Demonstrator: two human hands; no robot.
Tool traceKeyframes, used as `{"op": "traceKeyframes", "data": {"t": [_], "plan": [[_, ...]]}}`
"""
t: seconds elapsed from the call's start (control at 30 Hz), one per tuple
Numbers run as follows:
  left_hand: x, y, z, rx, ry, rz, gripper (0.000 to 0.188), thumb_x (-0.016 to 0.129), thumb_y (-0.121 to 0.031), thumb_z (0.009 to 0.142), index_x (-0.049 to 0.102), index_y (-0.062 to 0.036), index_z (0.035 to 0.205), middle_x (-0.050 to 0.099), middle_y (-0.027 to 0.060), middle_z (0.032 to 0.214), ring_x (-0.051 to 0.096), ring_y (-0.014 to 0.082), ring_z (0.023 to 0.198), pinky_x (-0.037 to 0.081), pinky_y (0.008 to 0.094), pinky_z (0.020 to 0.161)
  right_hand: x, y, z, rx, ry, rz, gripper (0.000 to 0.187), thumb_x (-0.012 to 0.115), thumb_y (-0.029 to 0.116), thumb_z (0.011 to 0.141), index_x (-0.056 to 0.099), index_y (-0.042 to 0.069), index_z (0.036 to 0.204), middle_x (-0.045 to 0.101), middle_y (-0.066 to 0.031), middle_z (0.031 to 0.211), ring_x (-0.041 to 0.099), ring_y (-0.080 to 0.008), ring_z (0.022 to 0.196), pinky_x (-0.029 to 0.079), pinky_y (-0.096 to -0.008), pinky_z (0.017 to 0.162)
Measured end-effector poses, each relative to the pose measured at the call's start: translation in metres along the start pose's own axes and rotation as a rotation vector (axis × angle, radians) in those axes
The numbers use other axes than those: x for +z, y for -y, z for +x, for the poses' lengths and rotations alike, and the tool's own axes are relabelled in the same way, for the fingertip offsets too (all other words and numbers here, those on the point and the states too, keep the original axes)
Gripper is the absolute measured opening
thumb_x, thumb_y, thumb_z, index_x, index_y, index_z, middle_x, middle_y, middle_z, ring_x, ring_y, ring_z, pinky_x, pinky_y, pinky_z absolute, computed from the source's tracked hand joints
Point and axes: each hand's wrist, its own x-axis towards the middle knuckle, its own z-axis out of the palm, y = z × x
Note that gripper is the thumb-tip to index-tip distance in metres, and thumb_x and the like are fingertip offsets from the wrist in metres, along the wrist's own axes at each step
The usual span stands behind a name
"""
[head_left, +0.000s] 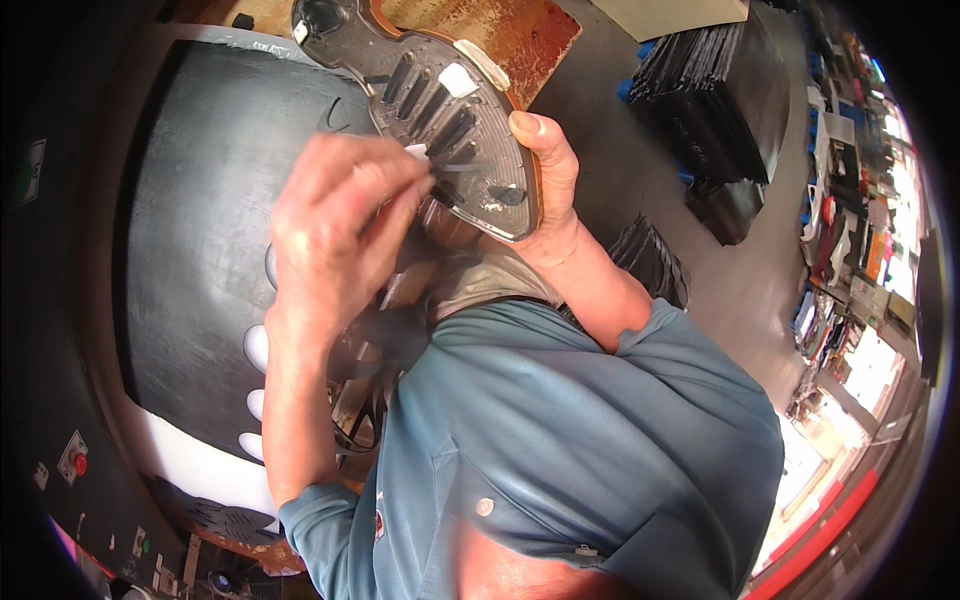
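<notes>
A dark, sole-shaped cutting die [490, 150] with long ribbed slots and a brownish outer edge is held up at the top middle, tilted. My right hand [548, 185] grips its right edge, thumb on the near face and the other fingers hidden behind. My left hand [345, 215] is at the die's left side, its fingers pinched around a small white piece [417, 152] against the slots. A larger white patch [457, 80] sits farther up on the die, and a small dark scrap [507, 194] lies near its lower end.
A black sheet [200, 220] covers the machine bed at left. A dark panel with a red button [80, 463] stands at far left. Stacked black sheets [715, 100] are at upper right, beyond a worn brown board [520, 40]. Dark cut pieces [215, 515] lie at lower left.
</notes>
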Motion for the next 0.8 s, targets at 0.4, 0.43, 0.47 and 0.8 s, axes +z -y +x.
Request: {"op": "traceKeyframes", "data": {"t": [0.4, 0.43, 0.47, 0.8], "plan": [[0.015, 0.0, -0.021, 0.094, 0.079, 0.012, 0.03, 0.087, 0.005, 0.074, 0.075, -0.0035, 0.1, 0.07, 0.0085, 0.098, 0.07, 0.0286, 0.088, 0.059, 0.0398, 0.075, -0.005, -0.003, 0.0, 0.012, -0.085, -0.078, 0.061, 0.059, 0.04, 0.099, 0.058, -0.003, 0.143, 0.072, -0.0164, 0.126, 0.073, -0.0248, 0.109, 0.06, -0.0379, 0.095], [0.014, 0.0, -0.02, 0.1, 0.094, 0.035, 0.029, 0.087, 0.004, 0.074, 0.075, -0.0038, 0.099, 0.07, 0.0083, 0.099, 0.069, 0.0287, 0.087, 0.059, 0.0397, 0.074, -0.004, -0.002, -0.001, 0.027, -0.105, -0.076, 0.06, 0.058, 0.041, 0.1, 0.059, -0.002, 0.141, 0.073, -0.0153, 0.124, 0.073, -0.0247, 0.107, 0.061, -0.0383, 0.093], [0.014, 0.001, -0.019, 0.154, 0.098, 0.049, 0.027, 0.085, 0.001, 0.074, 0.073, -0.0043, 0.097, 0.069, 0.0079, 0.099, 0.068, 0.0288, 0.088, 0.058, 0.0399, 0.076, -0.002, -0.002, -0.002, 0.023, -0.119, -0.113, 0.06, 0.058, 0.042, 0.1, 0.059, -0.002, 0.141, 0.073, -0.0151, 0.124, 0.073, -0.0249, 0.107, 0.061, -0.0386, 0.092], [0.006, 0.009, -0.01, 0.293, 0.31, 0.118, 0.02, 0.076, -0.017, 0.08, 0.067, -0.0036, 0.091, 0.059, 0.0091, 0.104, 0.061, 0.0285, 0.101, 0.056, 0.0417, 0.088, 0.001, 0.001, -0.002, 0.038, -0.077, -0.052, 0.062, 0.056, 0.046, 0.101, 0.059, -0.002, 0.141, 0.071, -0.016, 0.125, 0.071, -0.0272, 0.11, 0.06, -0.0426, 0.095]]}}
